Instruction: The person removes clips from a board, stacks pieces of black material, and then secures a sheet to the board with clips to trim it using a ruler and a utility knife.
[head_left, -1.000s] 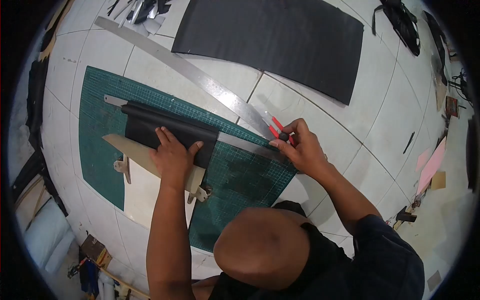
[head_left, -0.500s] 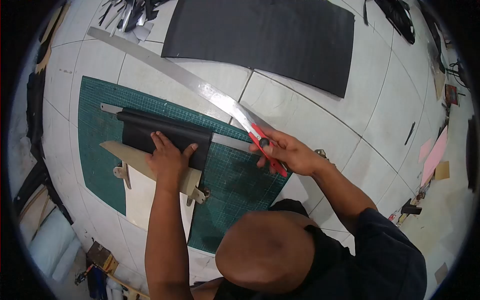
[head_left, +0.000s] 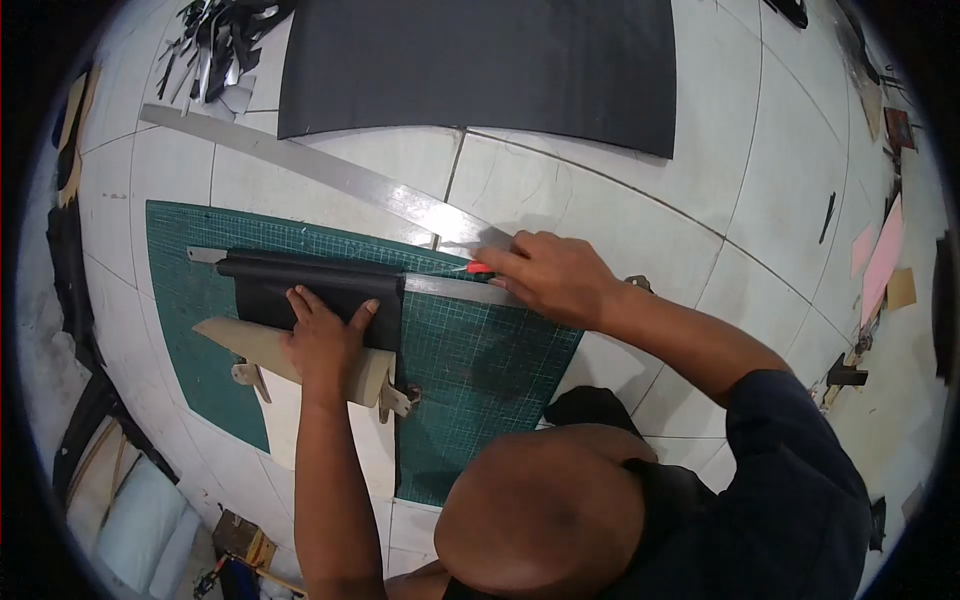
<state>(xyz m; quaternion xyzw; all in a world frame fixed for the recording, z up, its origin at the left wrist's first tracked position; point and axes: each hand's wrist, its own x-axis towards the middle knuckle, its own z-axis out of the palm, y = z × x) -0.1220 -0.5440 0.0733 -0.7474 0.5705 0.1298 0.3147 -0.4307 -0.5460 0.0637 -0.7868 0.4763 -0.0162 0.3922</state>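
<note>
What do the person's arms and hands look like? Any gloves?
No gloves: the left hand and right hand are bare, and no watch shows on either wrist. Both forearms are bare too. A dark blue sleeve covers the right upper arm.

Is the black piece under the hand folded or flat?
Folded, it seems: the black piece under the left hand shows a rounded, doubled edge along the metal ruler.
</note>
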